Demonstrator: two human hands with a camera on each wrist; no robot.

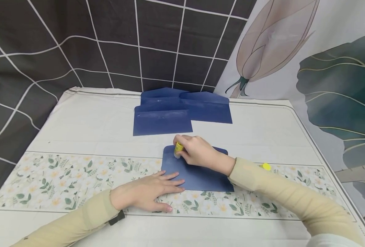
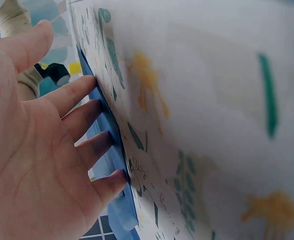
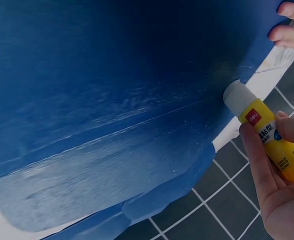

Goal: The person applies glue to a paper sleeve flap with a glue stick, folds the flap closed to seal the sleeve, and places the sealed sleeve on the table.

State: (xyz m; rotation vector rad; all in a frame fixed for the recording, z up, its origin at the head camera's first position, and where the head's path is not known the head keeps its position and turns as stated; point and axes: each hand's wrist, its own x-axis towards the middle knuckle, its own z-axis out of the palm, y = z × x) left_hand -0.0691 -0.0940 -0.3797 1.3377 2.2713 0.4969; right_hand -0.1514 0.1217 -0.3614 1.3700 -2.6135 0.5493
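Note:
A yellow glue stick is gripped in my right hand, its white end down against a dark blue envelope. In the right wrist view the glue stick meets the blue paper near a long crease, and whitish streaks show on the flap. My left hand lies with straight, spread fingers on the envelope's left edge, its thumb on the flowered cloth. The left wrist view shows those fingertips along the blue edge.
Several blue envelopes overlap at the table's back edge. A yellow cap sits beside my right forearm. A white cloth with a flowered band covers the table, and a dark grid curtain hangs behind it.

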